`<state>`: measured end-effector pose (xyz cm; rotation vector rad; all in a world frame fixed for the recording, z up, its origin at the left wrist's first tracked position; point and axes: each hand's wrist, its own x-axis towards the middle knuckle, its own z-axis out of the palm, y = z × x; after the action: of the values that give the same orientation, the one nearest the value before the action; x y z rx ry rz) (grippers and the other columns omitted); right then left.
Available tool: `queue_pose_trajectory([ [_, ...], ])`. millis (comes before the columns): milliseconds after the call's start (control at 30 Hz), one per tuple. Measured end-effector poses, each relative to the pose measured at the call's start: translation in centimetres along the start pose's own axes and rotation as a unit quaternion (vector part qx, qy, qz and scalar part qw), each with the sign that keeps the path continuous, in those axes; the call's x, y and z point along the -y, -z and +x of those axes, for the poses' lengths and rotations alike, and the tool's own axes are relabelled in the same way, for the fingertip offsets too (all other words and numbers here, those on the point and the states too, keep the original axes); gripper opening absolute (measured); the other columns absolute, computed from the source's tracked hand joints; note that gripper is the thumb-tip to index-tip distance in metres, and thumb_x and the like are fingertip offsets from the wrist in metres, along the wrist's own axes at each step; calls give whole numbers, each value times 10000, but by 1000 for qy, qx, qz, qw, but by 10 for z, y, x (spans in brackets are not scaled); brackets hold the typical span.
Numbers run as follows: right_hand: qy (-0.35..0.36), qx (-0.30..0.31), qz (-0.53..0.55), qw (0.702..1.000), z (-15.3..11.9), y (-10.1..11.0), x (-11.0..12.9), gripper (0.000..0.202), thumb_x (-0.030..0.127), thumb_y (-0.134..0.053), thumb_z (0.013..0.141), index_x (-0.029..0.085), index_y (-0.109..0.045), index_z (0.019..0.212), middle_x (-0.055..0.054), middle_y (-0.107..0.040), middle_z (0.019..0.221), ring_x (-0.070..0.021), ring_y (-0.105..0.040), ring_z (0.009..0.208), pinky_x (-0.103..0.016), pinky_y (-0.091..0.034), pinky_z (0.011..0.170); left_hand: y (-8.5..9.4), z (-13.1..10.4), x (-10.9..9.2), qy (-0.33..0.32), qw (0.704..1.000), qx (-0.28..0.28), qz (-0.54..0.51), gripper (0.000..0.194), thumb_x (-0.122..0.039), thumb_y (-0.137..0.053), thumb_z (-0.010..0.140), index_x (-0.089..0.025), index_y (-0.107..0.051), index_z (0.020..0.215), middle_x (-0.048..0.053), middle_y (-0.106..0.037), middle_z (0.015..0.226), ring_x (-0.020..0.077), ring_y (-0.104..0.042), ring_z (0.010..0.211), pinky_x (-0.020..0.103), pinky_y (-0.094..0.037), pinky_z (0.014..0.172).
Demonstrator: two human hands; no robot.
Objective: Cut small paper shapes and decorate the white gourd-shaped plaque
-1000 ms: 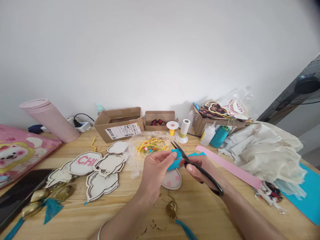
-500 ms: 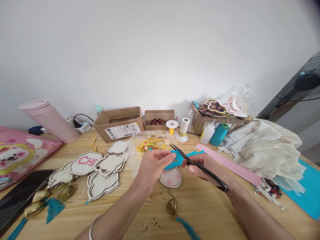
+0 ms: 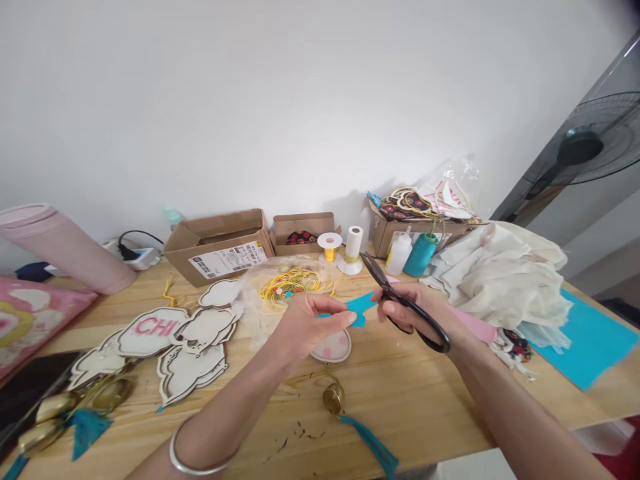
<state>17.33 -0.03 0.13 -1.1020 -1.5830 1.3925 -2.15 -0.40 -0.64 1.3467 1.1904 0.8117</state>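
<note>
Between the thumb and fingers of my left hand [image 3: 313, 327] is a small blue piece [image 3: 358, 319], paper or cloth. My right hand [image 3: 413, 310] grips black-handled scissors [image 3: 430, 327], their blades pointing up and left, apart from the blue piece. Another blue strip [image 3: 364, 302] lies behind the held piece, close to my right fingertips. Below my left fingers rests a white plaque with pink spots [image 3: 334, 347], partly covered by the hand. A brass bell [image 3: 333, 399] with a blue ribbon tail [image 3: 370, 443] hangs off its lower side on the wooden table.
Cloud-shaped plaques [image 3: 193, 373] lie left, near brass bells [image 3: 55, 407]. A bag of yellow cords [image 3: 295, 283], thread spools [image 3: 353, 247], a glue bottle [image 3: 400, 252] and cardboard boxes [image 3: 220, 247] stand behind. Crumpled white fabric [image 3: 510, 280] and a blue sheet [image 3: 585, 340] lie right.
The scissors have moved away from the blue piece, and their blades now point more steeply upward. My hands have drawn slightly apart. The view has shifted to the right.
</note>
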Motion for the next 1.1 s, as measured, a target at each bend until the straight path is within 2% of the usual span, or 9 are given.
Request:
queue_pose_trajectory([
  [67,0,7,9,1000,4,-2,1,365,358,-768,534,138,-581,758,30,-538,586,-58,-435,466,-190,-350,434,-2,3,1,0,999,30,43,156,-334,-671,633,-194,-731,666,38,-688,665,136,-536,549,225,-365,475],
  [167,1,49,13,999,11,-2,-2,330,271,-758,541,144,-599,801,11,-599,647,-94,-531,562,-216,-425,538,-6,7,-1,-13,992,46,114,155,-327,-644,648,-206,-736,675,30,-689,654,137,-539,545,226,-376,477],
  [300,0,92,-19,996,15,4,-3,248,195,-704,576,135,-627,804,3,-612,661,-103,-546,579,-218,-422,545,-8,16,-2,-52,982,54,174,110,-284,-644,628,-220,-733,619,14,-674,583,139,-536,516,233,-384,480],
  [400,-15,86,-27,996,17,7,-7,239,172,-686,573,132,-635,803,3,-616,656,-108,-549,576,-219,-414,533,-8,21,0,-52,981,67,177,107,-279,-644,622,-220,-734,625,15,-689,613,152,-563,541,238,-393,501],
  [600,-50,-42,73,995,20,1,-26,349,245,-758,497,144,-595,788,37,-577,579,-88,-527,524,-226,-423,534,-15,16,14,-15,999,34,-4,212,-383,-607,700,-223,-740,740,28,-710,689,181,-620,641,259,-434,592],
  [733,-54,-119,131,983,20,-11,-32,397,290,-770,491,145,-577,806,60,-551,549,-25,-366,376,-193,-318,400,-25,11,29,-1,986,28,-166,226,-370,-600,743,-224,-725,860,33,-720,805,176,-632,775,270,-448,744],
  [800,-42,-146,152,977,19,-17,-35,422,296,-771,492,144,-577,835,47,-567,581,-15,-334,368,-184,-268,369,-30,10,35,-3,976,4,-219,212,-332,-635,729,-217,-717,886,37,-719,862,162,-624,839,262,-429,812],
  [967,-14,-169,170,971,18,-27,-44,420,304,-754,532,144,-594,885,38,-550,608,-19,-326,397,-180,-238,368,-39,11,39,16,960,-104,-260,153,-289,-724,640,-206,-727,769,20,-729,784,130,-637,745,227,-455,741],
  [1100,-3,-166,148,975,19,-28,-47,409,326,-742,563,148,-594,901,40,-531,612,-29,-336,420,-190,-253,390,-40,10,32,24,961,-141,-238,123,-264,-744,601,-186,-728,695,15,-721,676,113,-632,653,194,-466,641],
])
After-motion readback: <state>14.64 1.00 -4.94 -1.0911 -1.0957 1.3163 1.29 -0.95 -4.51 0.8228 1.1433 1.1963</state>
